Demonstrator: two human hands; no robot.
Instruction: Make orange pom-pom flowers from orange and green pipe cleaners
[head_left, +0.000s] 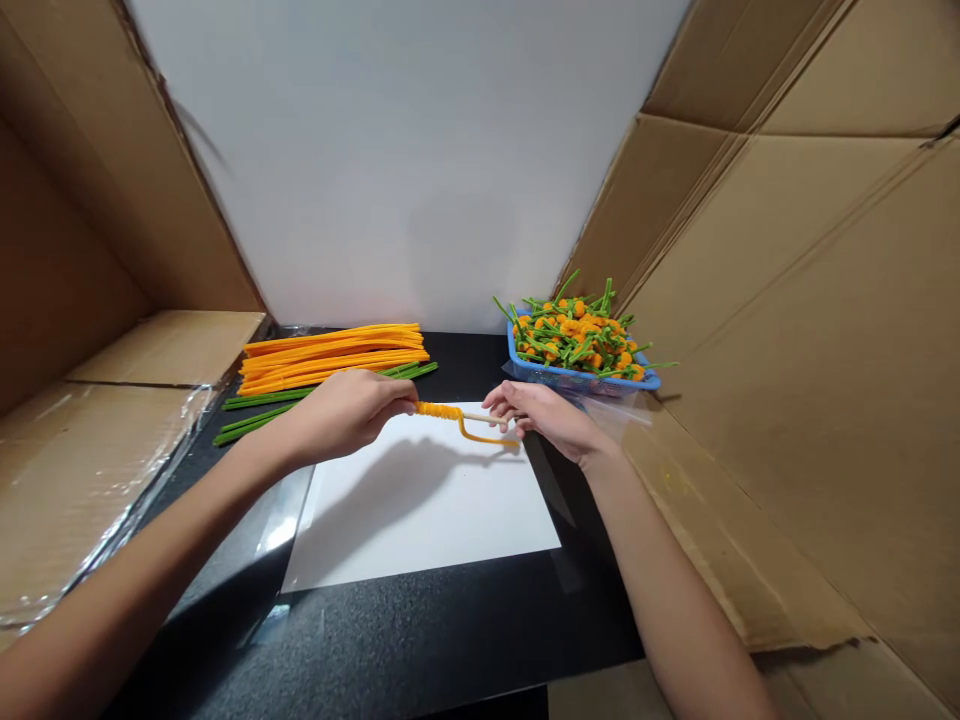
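My left hand (360,412) is closed on the left end of a thin wooden stick (484,419). An orange pipe cleaner (441,410) is coiled around the stick just right of my fingers, and its loose tail hangs below the stick and points right. At the stick's right end is my right hand (536,415), with its fingers curved and apart, close to the stick and the tail. Whether a fingertip touches the stick cannot be made out. Both hands are above a white sheet (435,510).
Orange pipe cleaners (330,358) lie in a bundle at the back left, with green ones (259,410) beside them. A blue basket (555,376) at the back right holds many orange and green pieces. Cardboard walls (810,330) flank the black table (375,650).
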